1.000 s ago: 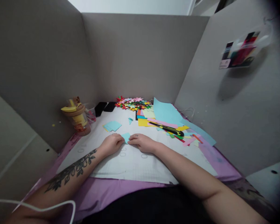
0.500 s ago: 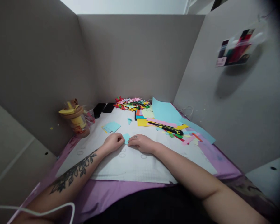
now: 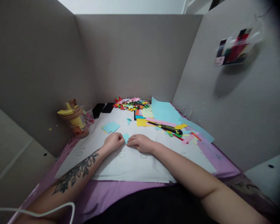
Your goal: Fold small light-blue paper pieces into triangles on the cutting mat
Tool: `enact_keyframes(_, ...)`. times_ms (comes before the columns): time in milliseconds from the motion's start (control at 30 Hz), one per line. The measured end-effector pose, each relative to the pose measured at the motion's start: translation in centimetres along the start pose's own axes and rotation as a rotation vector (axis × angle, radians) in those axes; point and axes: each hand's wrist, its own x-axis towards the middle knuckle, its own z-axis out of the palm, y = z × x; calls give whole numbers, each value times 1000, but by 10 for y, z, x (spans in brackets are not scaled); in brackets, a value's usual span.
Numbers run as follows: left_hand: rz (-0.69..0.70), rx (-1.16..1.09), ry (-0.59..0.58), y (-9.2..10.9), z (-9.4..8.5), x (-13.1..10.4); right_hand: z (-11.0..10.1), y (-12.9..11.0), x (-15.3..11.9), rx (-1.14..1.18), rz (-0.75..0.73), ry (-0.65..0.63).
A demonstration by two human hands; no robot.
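Between my two hands, a small light-blue piece of paper [image 3: 126, 137] lies on the white sheet [image 3: 130, 168]. My left hand [image 3: 114, 141] is curled closed at the paper's left edge, fingertips pinching it. From the right, my right hand [image 3: 140, 143] has its fingers pressed together on the paper's right edge. Part of the paper is hidden under the fingers. Just beyond my left hand sits a small stack of light-blue squares [image 3: 111, 127] with a bit of yellow beneath. A little folded blue piece [image 3: 129, 121] rests farther back.
A black-and-yellow utility knife [image 3: 168, 128] lies on paper strips and scraps at the right. Behind them spreads a large blue sheet [image 3: 165, 112]. Colourful folded paper stars [image 3: 132, 104] are heaped at the back. A cup [image 3: 77, 123] and two black flat objects [image 3: 108, 108] stand left.
Both hands hold almost the same position on the blue paper. The whole view has shifted very slightly; nothing else visibly differs.
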Motion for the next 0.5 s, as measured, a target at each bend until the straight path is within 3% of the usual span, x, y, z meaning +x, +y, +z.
enact_keyframes(233, 31, 4, 24, -2, 2, 0, 4, -9, 3, -63, 34, 0)
enact_keyframes(500, 147, -241, -17, -30, 0, 5, 16, -17, 16, -228, 170, -62)
